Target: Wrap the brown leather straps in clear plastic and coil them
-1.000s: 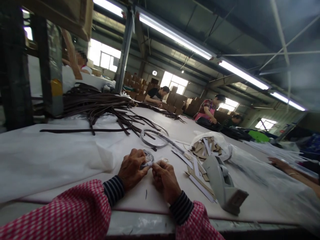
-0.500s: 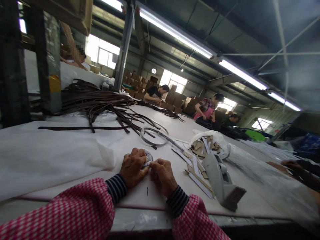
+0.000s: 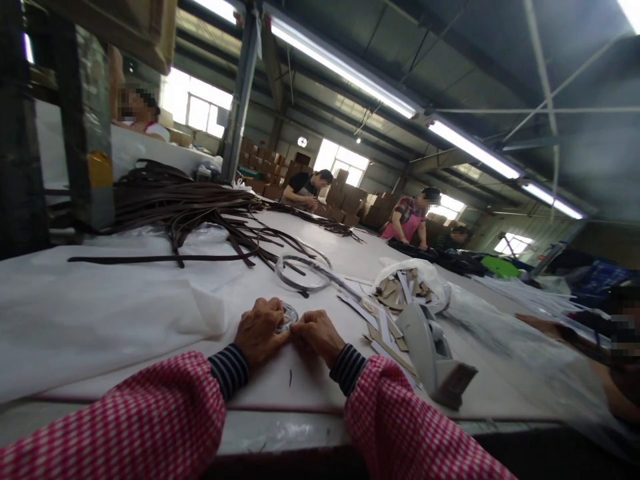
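Near the table's front edge, my left hand [image 3: 261, 333] is closed on a small coil wrapped in clear plastic [image 3: 287, 316]. My right hand [image 3: 318, 335] is pinched at the coil's right side, its fingertips close to my left thumb; what they hold is too small to make out. Just beyond my hands lies a larger ring in clear wrap [image 3: 302, 272], with a dark strap end beside it. A short dark mark or thread [image 3: 291, 378] shows on the white table below my hands.
Dark straps [image 3: 180, 200] are heaped at the back left, beside white sheeting [image 3: 110, 313]. To the right are a bag of scraps [image 3: 407, 287], loose strips and a grey tape dispenser [image 3: 433, 353]. A person's arm [image 3: 565, 333] reaches in at far right; others work behind.
The view has shifted slightly. My right hand has turned and its fingers are closer together at the coil. The person at far right has come further into view.
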Demonstrator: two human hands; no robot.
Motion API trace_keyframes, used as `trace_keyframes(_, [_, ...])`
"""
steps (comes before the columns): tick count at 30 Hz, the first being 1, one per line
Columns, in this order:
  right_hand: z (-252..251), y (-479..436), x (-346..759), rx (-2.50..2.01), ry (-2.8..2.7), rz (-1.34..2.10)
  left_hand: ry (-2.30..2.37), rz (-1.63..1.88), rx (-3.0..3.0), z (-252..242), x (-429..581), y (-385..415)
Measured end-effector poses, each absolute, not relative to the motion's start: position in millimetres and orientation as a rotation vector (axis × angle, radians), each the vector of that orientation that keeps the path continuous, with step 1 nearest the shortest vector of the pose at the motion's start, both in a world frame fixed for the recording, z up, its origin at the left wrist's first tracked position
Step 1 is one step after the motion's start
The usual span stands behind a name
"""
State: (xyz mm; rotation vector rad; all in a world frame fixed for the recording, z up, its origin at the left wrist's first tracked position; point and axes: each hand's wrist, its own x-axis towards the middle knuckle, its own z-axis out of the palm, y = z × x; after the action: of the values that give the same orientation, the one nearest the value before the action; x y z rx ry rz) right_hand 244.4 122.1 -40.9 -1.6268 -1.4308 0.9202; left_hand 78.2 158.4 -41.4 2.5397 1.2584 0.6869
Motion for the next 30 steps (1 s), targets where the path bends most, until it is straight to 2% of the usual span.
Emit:
trace_keyframes(10, [-37,123,263,-1.646,-1.647,0.989,1.18,0.653,2.561,-40,73,161])
trace_keyframes(17, [-40,125,271,-1.551,-1.775,0.917,1.146,0.707,2.494,-40,72,170])
trace_keyframes(30, [-39,113,260,-1.633,-2.053,0.305,1.004,0.672,2.495,-40,66,179])
